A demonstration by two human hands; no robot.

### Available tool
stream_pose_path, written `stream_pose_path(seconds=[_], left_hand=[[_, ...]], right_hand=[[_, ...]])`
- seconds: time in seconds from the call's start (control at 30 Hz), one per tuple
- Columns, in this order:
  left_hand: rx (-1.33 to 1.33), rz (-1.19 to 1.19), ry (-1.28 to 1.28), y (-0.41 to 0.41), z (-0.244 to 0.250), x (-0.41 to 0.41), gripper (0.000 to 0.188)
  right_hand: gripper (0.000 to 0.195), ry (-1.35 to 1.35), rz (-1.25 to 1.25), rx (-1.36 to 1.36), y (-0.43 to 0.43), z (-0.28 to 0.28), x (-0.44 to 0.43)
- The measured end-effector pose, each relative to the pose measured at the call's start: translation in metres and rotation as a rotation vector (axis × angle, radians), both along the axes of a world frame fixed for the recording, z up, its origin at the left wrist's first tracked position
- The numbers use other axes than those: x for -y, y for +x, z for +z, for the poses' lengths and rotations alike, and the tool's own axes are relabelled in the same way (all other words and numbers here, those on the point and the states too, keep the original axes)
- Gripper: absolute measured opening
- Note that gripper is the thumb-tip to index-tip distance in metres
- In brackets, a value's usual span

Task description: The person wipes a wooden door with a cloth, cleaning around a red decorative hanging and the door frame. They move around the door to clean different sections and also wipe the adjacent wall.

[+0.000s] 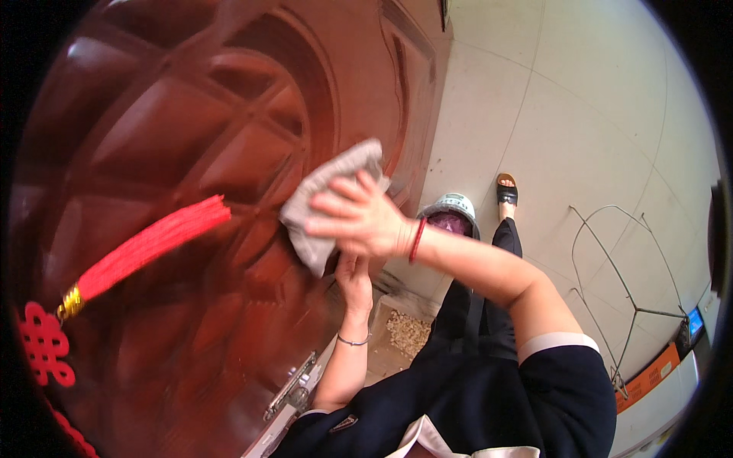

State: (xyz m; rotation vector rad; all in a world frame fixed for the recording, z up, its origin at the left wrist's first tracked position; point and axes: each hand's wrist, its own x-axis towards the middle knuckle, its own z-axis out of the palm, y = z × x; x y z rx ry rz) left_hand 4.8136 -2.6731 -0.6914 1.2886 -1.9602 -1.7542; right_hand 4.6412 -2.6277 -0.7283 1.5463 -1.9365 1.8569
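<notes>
A red-brown panelled door (252,109) with moulded diamond shapes fills the left side. My right hand (363,220), with a red cord bracelet at the wrist, lies spread over a grey cloth (312,197) and holds it against the door; the fingers are blurred. Just below it is my left hand (354,280), raised near the door's edge, a metal bangle on the wrist. Its fingertips are hidden behind the right hand, so what they touch cannot be told. A red tassel (152,246) with a gold band hangs from a red knot ornament (46,343) at the far left.
A white bucket (458,200) with a purplish lining stands on the tiled floor (572,114), near my sandalled foot (507,192). A box of pale pieces (408,334) is beside my legs. A wire frame (635,309) stands at the right by an orange-and-white box (653,372). The door's lock (292,386) is lower left.
</notes>
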Motion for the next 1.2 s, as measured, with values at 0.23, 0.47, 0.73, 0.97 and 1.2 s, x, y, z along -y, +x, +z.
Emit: stream_pose_path(seconds=[0.23, 0.47, 0.73, 0.97, 1.2], left_hand=[[0.042, 0.005, 0.146, 0.015, 0.027, 0.004, 0.032], [0.132, 0.072, 0.196, 0.102, 0.026, -0.003, 0.029], [0.231, 0.25, 0.504, 0.262, -0.016, -0.004, 0.054], [0.315, 0.453, 0.526, 0.228, -0.009, 0.007, 0.04], [0.215, 0.623, 0.727, 0.197, -0.008, 0.018, 0.047]], right_hand=[[0.053, -0.186, -0.427, 0.537, -0.093, 0.006, 0.047], [0.062, -0.286, -0.177, 1.263, 0.014, -0.014, 0.055], [0.073, -0.053, -0.008, 1.045, 0.275, 0.068, 0.006], [0.081, -0.084, -0.257, 2.438, 0.215, -0.078, 0.051], [0.061, -0.627, -0.265, 2.322, 0.063, -0.188, 0.082]])
